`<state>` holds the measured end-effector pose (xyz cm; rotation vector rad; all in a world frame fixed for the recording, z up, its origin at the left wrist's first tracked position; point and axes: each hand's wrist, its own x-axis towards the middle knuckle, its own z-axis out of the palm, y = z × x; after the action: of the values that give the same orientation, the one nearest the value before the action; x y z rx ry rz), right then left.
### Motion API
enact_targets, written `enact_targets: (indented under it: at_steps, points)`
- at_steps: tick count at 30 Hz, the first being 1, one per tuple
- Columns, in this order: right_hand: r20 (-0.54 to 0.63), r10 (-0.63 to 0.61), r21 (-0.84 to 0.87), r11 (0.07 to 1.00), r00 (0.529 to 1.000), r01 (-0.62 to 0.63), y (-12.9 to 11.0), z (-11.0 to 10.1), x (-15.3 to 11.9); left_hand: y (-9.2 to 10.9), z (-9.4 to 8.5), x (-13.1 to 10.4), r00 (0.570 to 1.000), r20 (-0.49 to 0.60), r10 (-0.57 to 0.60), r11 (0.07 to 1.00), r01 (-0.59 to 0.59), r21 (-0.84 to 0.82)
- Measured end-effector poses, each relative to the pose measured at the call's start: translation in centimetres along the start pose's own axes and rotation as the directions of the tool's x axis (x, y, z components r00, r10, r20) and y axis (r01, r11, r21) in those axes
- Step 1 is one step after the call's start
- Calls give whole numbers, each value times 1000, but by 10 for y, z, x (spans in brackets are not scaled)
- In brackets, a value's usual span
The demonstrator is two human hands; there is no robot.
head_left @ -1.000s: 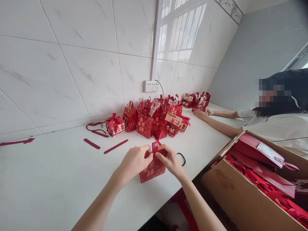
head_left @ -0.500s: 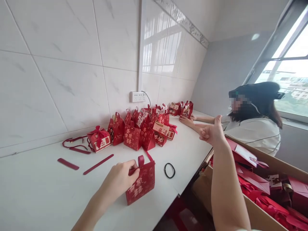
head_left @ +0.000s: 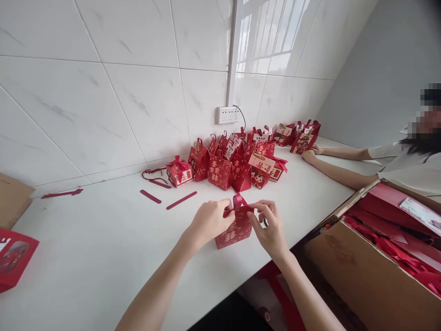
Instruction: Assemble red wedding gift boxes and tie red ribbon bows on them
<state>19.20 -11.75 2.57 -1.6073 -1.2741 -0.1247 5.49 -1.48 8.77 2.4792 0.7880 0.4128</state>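
Observation:
A red gift box [head_left: 233, 231] with gold characters stands on the white table in front of me, a ribbon loop [head_left: 237, 201] rising from its top edge. My left hand [head_left: 211, 224] pinches that top edge at its left end. At the right end, the thumb and fingers of my right hand [head_left: 270, 227] close on the edge. A black hair tie [head_left: 265, 222] shows partly behind my right hand. Dark red strips [head_left: 181, 200] lie on the table to the left of the box.
Several finished-looking red gift boxes [head_left: 219, 172] stand along the tiled wall, below a power strip [head_left: 228, 115]. A cardboard carton [head_left: 372, 271] of red packaging is at the right. Another person's hands [head_left: 312, 154] touch a far box. A red box [head_left: 15, 257] lies at the left edge.
My right hand has come down from a raised thumb-up pose to the box's top right edge. My left hand keeps its pinch. The view has turned left.

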Motion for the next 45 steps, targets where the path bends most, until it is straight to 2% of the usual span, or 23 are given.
enact_targets:
  at_steps: [2, 4, 6, 8, 10, 12, 18, 21, 24, 27, 32, 36, 38, 41, 43, 45]
  points:
    - [-17, -65, -36, 997, 998, 64, -2, -4, 9, 2, 2, 0, 999, 2, 40, 999, -40, 7]
    - [72, -81, -10, 997, 994, 82, -4, -10, 16, 4, 2, 0, 997, 6, 77, 997, -77, -4]
    - [204, -37, 58, 998, 978, 25, -7, -16, 20, 6, 1, -1, 995, 15, 103, 994, -102, -34]
    - [273, 29, 113, 992, 962, -62, -11, -21, 20, 8, -1, -2, 993, 26, 112, 992, -110, -69]
    - [275, 82, 135, 983, 958, -123, -14, -25, 20, 12, -3, -3, 993, 25, 112, 989, -109, -102]
    - [286, 92, 127, 983, 954, -133, -19, -30, 21, 16, -5, -4, 994, 16, 111, 985, -108, -137]
    - [315, -31, 133, 991, 948, -12, -28, -44, 20, 25, -8, -10, 990, 52, 134, 948, -113, -297]
    - [358, -87, 151, 988, 930, 34, -31, -46, 16, 27, -9, -12, 988, 88, 126, 907, -79, -413]
    - [430, -126, 167, 984, 894, 58, -33, -43, 13, 26, -10, -10, 994, 30, 103, 866, -75, -495]
    - [477, -118, 174, 984, 871, 37, -35, -41, 12, 21, -11, -8, 992, -45, 114, 861, -121, -494]
    - [535, -95, 180, 984, 840, -3, -36, -43, 17, 17, -15, -10, 994, -57, 93, 887, -109, -449]
    - [579, -120, 251, 967, 806, -36, -38, -45, 19, 16, -20, -12, 995, -52, 80, 884, -95, -458]
    - [564, -115, 272, 961, 818, -52, -38, -46, 19, 15, -22, -12, 997, -31, 71, 865, -77, -496]
    - [503, -77, 242, 969, 861, -55, -38, -46, 18, 13, -25, -11, 997, 37, 62, 833, -31, -553]
    - [459, -45, 199, 978, 887, -54, -39, -46, 18, 15, -26, -11, 992, 110, 67, 843, 3, -538]
    - [404, -5, 155, 986, 915, -63, -40, -46, 19, 18, -25, -13, 987, 139, 83, 872, -5, -489]
